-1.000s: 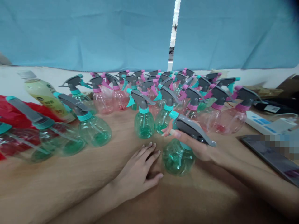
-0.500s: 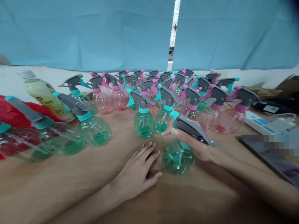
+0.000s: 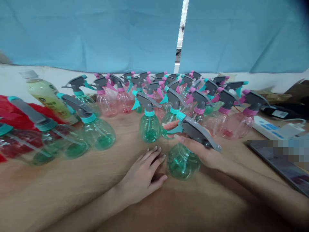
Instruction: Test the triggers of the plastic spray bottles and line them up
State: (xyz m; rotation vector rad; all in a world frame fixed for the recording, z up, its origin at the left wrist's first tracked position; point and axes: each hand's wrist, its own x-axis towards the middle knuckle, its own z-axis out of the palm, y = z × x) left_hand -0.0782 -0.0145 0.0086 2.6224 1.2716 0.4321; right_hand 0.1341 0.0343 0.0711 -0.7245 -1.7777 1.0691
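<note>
My right hand (image 3: 205, 153) is wrapped round the neck of a green spray bottle (image 3: 182, 164), below its grey and teal spray head. The bottle's base is at the tabletop, just right of my left hand. My left hand (image 3: 143, 175) lies flat on the wooden table (image 3: 96, 183), fingers somewhat spread, holding nothing. Beyond my left hand, another green spray bottle (image 3: 149, 129) stands upright in front of a group of bottles.
Several pink and green spray bottles (image 3: 241, 124) crowd the back. More green ones (image 3: 98, 135) stand at left, by a yellowish bottle (image 3: 45, 95) and red plastic (image 3: 14, 111). A power strip (image 3: 265, 127) and dark flat device (image 3: 272, 164) lie right.
My right hand's fingers have shifted around the neck, and the teal trigger now shows between them. The held bottle has moved very slightly. My left hand has stayed in place.
</note>
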